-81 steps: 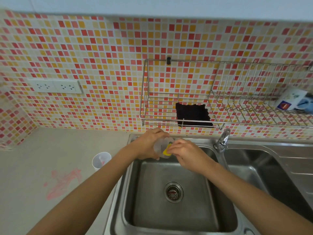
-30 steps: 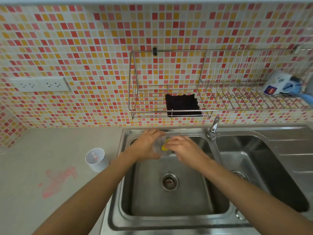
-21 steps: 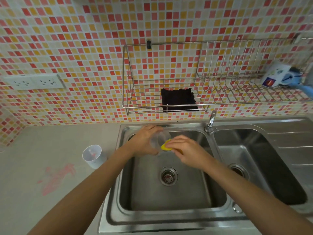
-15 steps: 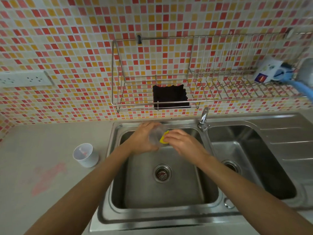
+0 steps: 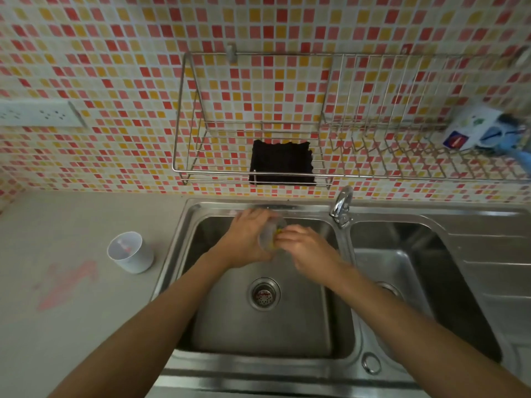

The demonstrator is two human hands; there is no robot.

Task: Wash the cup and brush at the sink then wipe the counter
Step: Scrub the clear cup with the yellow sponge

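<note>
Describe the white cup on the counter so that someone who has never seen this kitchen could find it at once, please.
Start at the steel double sink and look to the grey counter on its left. The white cup stands there upright, close to the sink's left edge, with a pink smear on the counter beside it. Unlike the clear cup held over the basin, it is opaque and nobody touches it.

Your left hand [image 5: 249, 239] covers most of the clear plastic cup [image 5: 270, 235]; your right hand [image 5: 309, 251] hides all but a sliver of the yellow sponge [image 5: 276, 231]. The blue item [image 5: 517, 137] on the wire rack [image 5: 402, 156] is cut off at the right edge and blurred.
</note>
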